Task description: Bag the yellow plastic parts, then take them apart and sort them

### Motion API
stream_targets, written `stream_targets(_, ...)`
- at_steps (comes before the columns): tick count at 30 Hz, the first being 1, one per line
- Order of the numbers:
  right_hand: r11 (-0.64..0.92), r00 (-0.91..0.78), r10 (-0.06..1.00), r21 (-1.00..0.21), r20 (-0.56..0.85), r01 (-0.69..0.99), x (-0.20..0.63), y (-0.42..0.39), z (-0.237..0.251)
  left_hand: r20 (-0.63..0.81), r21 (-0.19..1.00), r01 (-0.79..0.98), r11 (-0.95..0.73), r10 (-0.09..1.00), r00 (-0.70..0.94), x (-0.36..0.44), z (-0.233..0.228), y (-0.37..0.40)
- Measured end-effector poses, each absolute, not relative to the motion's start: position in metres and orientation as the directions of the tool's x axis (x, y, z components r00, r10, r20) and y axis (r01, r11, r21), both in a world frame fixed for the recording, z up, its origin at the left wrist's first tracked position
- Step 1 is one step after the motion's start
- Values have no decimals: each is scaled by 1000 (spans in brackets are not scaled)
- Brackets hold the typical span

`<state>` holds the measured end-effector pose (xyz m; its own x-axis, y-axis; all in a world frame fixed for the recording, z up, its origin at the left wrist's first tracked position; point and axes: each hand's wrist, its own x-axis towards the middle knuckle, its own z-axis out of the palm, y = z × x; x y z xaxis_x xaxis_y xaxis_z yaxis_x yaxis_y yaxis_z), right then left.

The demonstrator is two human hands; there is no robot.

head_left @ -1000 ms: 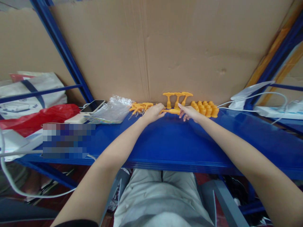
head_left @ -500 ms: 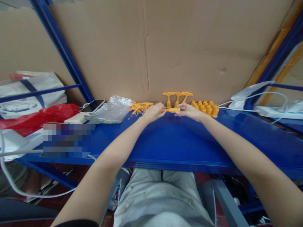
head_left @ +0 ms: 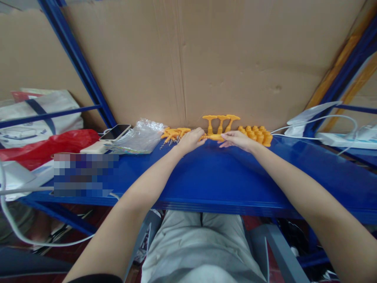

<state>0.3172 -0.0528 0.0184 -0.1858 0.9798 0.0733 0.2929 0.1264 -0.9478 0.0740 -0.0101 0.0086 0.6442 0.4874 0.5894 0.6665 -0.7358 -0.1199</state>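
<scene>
Between my two hands lies a yellow corkscrew [head_left: 214, 137], held sideways low over the blue shelf. My left hand [head_left: 192, 140] is closed around its handle end, which the fingers hide. At the other end, the thumb and fingers of my right hand [head_left: 236, 140] pinch its yellow sleeve. Just behind stand three yellow T-handled corkscrews [head_left: 220, 123], upright with sleeves on. Left of my left hand is a pile of yellow T-handles [head_left: 171, 134] with bare metal spirals. Yellow sleeves [head_left: 257, 135] stand grouped in rows beside my right hand.
A clear plastic bag [head_left: 141, 137] and a phone [head_left: 115, 133] lie to the left, near a red bag [head_left: 53, 145]. A cardboard wall [head_left: 188, 63] closes off the back of the blue shelf [head_left: 218, 177]. White cables [head_left: 318, 118] run at the right.
My right hand's fingers have shifted slightly on the sleeve end of the corkscrew. My left hand keeps its hold in nearly the same place.
</scene>
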Motion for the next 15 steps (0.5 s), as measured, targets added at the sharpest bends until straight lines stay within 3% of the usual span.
stream_targets(4, 141, -92, 989, -944, 118, 298, 321, -47, 19, 554, -106, 690, -716, 534, 639, 75, 10, -13)
stream_targets(8, 272, -83, 961, -865, 262, 422, 325, -41, 22, 545, -103, 675, -731, 526, 653, 75, 11, -15)
stream_targets(12, 478, -180, 864, -654, 470, 586, 313, -42, 27, 536, -115, 666, -737, 519, 666, 75, 11, -16)
stream_targets(15, 556, -338, 810, -448, 479, 700, 293, -46, 31, 523, -133, 653, -746, 507, 686, 77, 11, -16)
